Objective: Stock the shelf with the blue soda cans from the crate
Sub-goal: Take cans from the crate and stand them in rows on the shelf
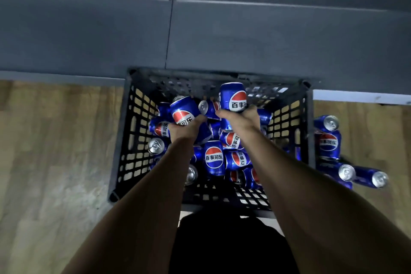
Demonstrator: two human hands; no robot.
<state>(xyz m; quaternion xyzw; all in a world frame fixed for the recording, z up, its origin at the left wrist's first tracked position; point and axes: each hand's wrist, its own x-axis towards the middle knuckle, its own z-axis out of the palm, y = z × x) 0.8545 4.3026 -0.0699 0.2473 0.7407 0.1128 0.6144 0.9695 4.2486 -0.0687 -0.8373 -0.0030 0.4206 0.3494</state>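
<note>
The blue can (234,97) in the right hand (241,118) stands nearly upright above the crate's far side, its long axis running up and away from the wrist, logo facing the camera and its top end pointing toward the grey shelf base (244,40) beyond. The right hand grips it from below, fingers curled round the lower part of the body. Just left of it, the left hand (184,129) holds a second blue can (183,110), this one tilted: its long axis leans up and to the left, silver top pointing to the far left, logo turned toward the camera. The left fingers wrap its lower end.

Between the two hands a third can (208,108) lies on its side with its silver lid facing left. Beneath and nearer than both hands, the black lattice crate (124,140) holds a loose heap of blue cans (222,155) pointing every way: some upright with logos showing, some lying flat, a few showing only their silver lids.

To the right of the right hand, outside the crate wall, more blue cans (329,142) lie on the wooden floor (55,151), most on their sides with lids toward the camera. The crate sits on that floor against the shelf base.
</note>
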